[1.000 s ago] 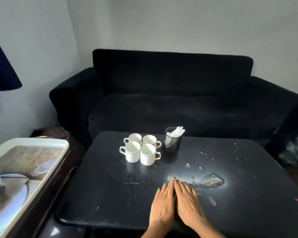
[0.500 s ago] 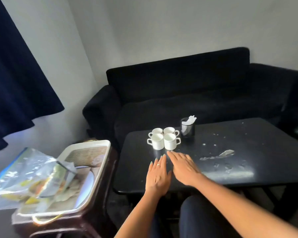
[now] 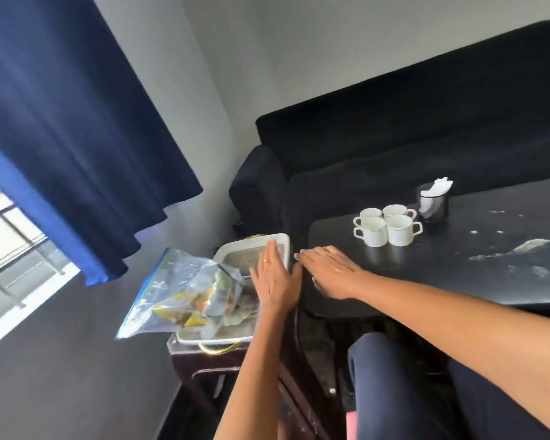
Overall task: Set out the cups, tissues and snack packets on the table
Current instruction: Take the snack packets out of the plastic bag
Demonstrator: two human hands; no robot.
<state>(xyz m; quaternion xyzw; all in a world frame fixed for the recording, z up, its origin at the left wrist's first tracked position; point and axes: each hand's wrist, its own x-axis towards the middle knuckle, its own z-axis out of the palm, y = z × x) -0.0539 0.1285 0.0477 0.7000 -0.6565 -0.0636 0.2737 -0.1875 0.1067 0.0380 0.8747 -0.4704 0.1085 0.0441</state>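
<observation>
Neither hand holds anything: the left hand [image 3: 275, 282] reaches out flat with straight fingers over the near right side of a white tray [image 3: 284, 249], a ring on one finger, and whether it touches the tray cannot be told. The right hand [image 3: 329, 270] lies just beside it, fingers straight and together, palm down at the near left corner of the black table [image 3: 458, 281]. On the tray, which sits on a dark side stand [image 3: 210, 360] left of the table, lies a clear zip bag [image 3: 175, 290] with snack packets [image 3: 197, 308] inside, hanging over the tray's left edge. Farther back on the table four white cups [image 3: 386, 225] stand touching in a square cluster, and just to their right a dark mesh holder [image 3: 434, 206] keeps white tissues [image 3: 437, 187] upright. A black sofa [image 3: 410, 138] stands behind the table and a blue curtain [image 3: 61, 122] hangs at the left.
</observation>
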